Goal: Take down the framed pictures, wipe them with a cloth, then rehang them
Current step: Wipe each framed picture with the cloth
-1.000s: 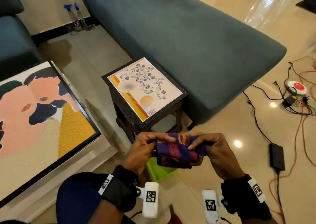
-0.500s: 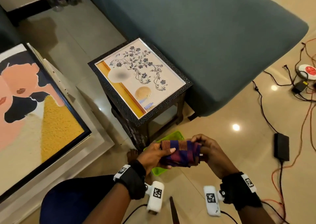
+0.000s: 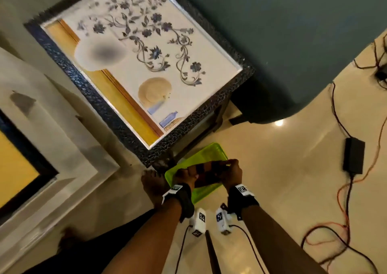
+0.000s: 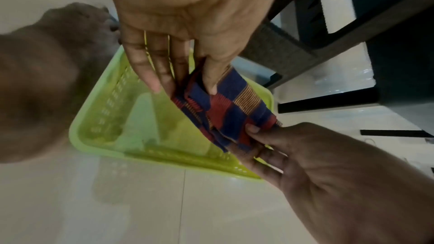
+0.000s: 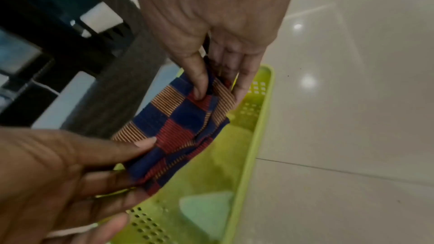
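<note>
A folded cloth (image 3: 209,175) checked in blue, red and orange is held low over a green perforated tray (image 3: 201,154) on the floor. My left hand (image 4: 187,88) pinches one end of the cloth (image 4: 223,105) between thumb and fingers. The other end of the cloth (image 5: 178,121) is pinched by my right hand (image 5: 218,92). A floral framed picture (image 3: 146,64) lies flat on a small dark side table (image 3: 209,125) just beyond the tray. A second, larger framed picture (image 3: 12,169) lies at the left edge on a white surface.
A teal sofa (image 3: 293,33) stands behind the side table. Cables (image 3: 339,227) and a black power adapter (image 3: 354,156) lie on the tiled floor at right. My bare foot (image 3: 152,181) rests next to the tray's left side. The table leg (image 4: 270,51) stands close beside the tray.
Both hands have carried the folded cloth down and forward to just above the green tray. The head view has swung downward and closer to the floor.
</note>
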